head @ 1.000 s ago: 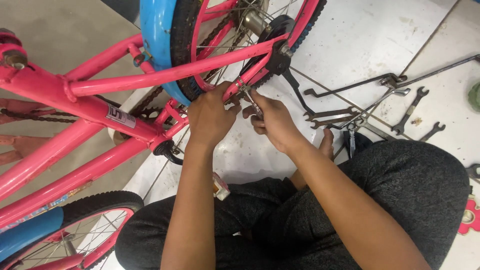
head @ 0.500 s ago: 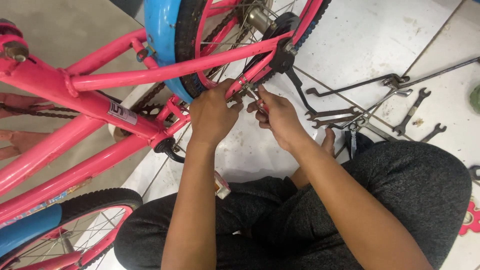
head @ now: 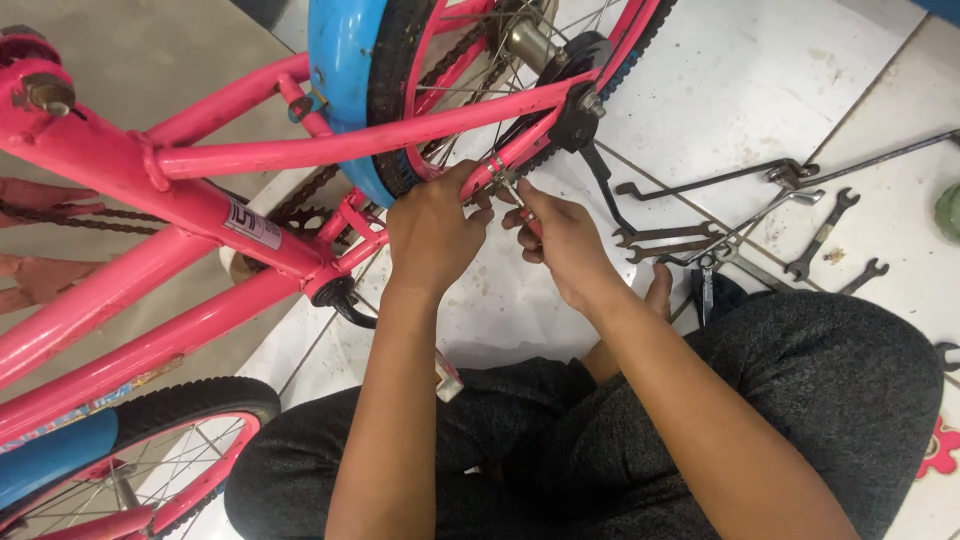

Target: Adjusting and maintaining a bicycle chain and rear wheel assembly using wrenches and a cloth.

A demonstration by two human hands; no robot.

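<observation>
We are gripping the pink bike bar (head: 520, 150) by the back wheel (head: 470, 60) with our left hand (head: 432, 232). Our right hand (head: 565, 240) is pinching a small part (head: 500, 178) there. The spanners (head: 690, 240) are lying unused on the floor (head: 760, 90), so the job looks unfinished.

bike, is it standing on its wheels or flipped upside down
Cannot tell for sure. The pink bike frame crosses the view with the rear wheel at top, front wheel at bottom left; no ground contact shows.

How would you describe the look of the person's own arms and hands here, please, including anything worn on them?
Both forearms are bare to the frame edge, with no sleeves in view. The left hand and right hand wear no gloves, and no rings, watch or bracelets are visible.
</observation>
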